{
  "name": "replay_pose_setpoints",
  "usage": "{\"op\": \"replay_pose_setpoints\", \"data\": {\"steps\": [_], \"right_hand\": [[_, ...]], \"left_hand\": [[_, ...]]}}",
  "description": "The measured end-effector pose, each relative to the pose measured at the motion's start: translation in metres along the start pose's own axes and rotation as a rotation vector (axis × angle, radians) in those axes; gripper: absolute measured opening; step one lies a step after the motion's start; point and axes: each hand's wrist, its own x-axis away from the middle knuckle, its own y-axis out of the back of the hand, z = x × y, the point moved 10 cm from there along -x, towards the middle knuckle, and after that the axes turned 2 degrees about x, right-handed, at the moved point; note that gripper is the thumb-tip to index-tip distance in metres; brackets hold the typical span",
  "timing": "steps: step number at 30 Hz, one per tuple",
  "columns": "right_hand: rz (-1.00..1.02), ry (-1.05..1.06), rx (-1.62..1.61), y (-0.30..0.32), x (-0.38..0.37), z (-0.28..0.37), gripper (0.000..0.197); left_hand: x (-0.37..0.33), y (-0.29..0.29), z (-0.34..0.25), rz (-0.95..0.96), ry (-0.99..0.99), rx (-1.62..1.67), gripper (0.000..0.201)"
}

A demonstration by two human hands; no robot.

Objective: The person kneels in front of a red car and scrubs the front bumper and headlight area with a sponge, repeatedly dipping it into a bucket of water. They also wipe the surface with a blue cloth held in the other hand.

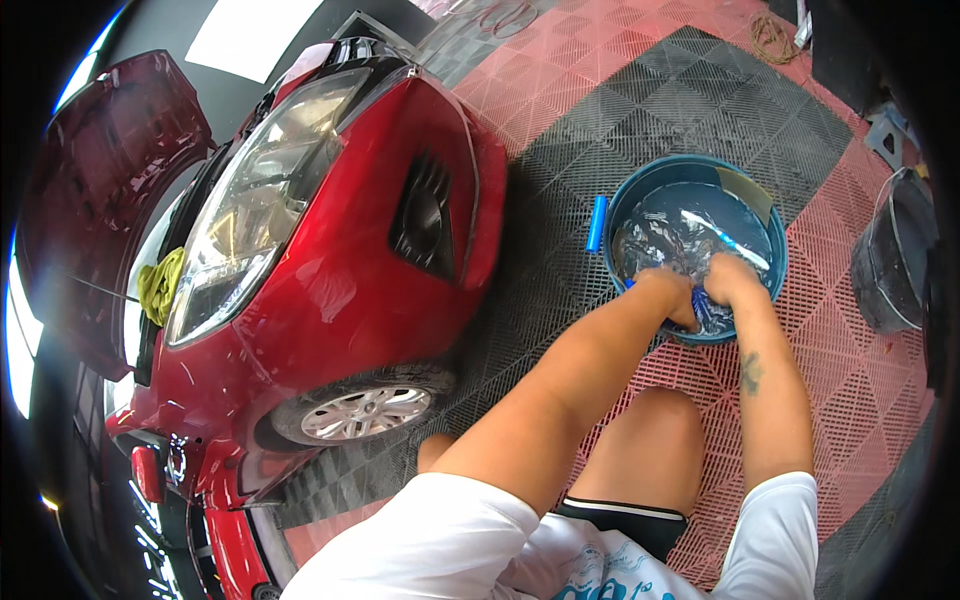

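Observation:
A round teal bucket point(612, 262) of soapy-looking water stands on the floor in front of me. Both my hands are down in it near its close rim. My left hand point(672, 292) has curled fingers partly under the water, and my right hand point(728, 278) is bent close beside it, its fingertips hidden. Between them shows a wet blue thing point(708, 314), its kind blurred by water and splashes. Beyond my right hand, a slim white and light-blue object point(738, 247) lies in the water. A tan flat piece point(745, 192) sits against the bucket's far right wall.
A red car point(330, 255) with its hood point(115, 150) raised stands at left, a yellow-green cloth point(160, 287) beside its headlight. A blue cylinder point(597, 224) is at the bucket's left side. At right stands a dark bucket point(892, 255). Grey and red grid tiles point(690, 95) cover the floor.

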Motion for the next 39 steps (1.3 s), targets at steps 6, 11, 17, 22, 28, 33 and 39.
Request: {"op": "replay_pose_setpoints", "data": {"steps": [6,11,17,22,28,33,39], "right_hand": [[0.047,0.002,0.046,-0.002,0.002,0.003,0.031],[0.035,-0.068,0.114,0.013,0.014,0.007,0.028],[-0.099,-0.048,0.071,0.029,0.018,0.001,0.036],[-0.082,-0.107,-0.008,0.013,0.004,-0.006,0.035],[-0.202,-0.095,0.047,-0.027,-0.054,-0.074,0.035],[-0.515,0.011,0.094,0.003,-0.078,-0.128,0.035],[-0.366,-0.173,-1.045,0.000,0.019,-0.004,0.075]], "left_hand": [[-0.023,-0.028,0.022,0.137,0.051,0.112,0.067],[0.000,0.001,0.005,0.007,-0.054,0.159,0.054],[0.061,0.098,0.000,-0.375,-0.160,0.182,0.054],[0.191,0.167,0.028,-0.757,-0.256,0.126,0.048],[0.388,0.229,0.095,-0.990,-0.262,-0.145,0.042],[0.540,0.251,0.158,-1.182,-0.198,-0.372,0.051],[0.664,0.203,0.226,-1.090,0.001,-0.841,0.048]]}}
